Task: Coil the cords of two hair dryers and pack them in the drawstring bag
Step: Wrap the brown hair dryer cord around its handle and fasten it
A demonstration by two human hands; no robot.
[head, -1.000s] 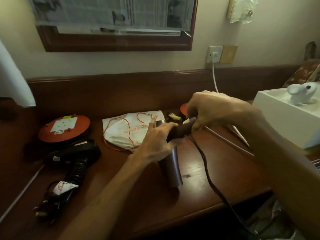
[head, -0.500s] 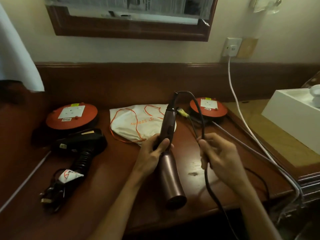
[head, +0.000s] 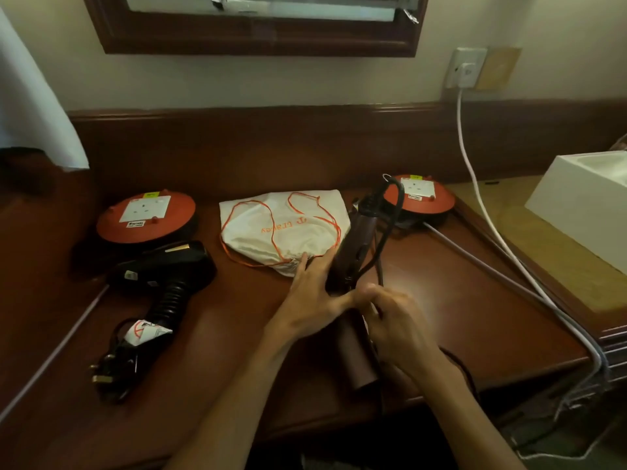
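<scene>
Hands meet at the middle of the brown hair dryer (head: pixel 353 252) on the desk (head: pixel 475 300).
Left hand (head: pixel 314 300) grips its body; right hand (head: pixel 395 329) curls around its black cord (head: pixel 390 225), which loops over the handle end. Beyond, the white drawstring bag (head: pixel 281 232) lies flat and closed, contents unseen. The black hair dryer (head: pixel 163 273) lies at left, cord bundled, with red cable reels (head: pixel 146 220) behind.

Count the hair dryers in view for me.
2: a black hair dryer lying on the desk's left side, cord bundled beside it, and a maroon hair dryer in the middle, held by the left hand.
</scene>
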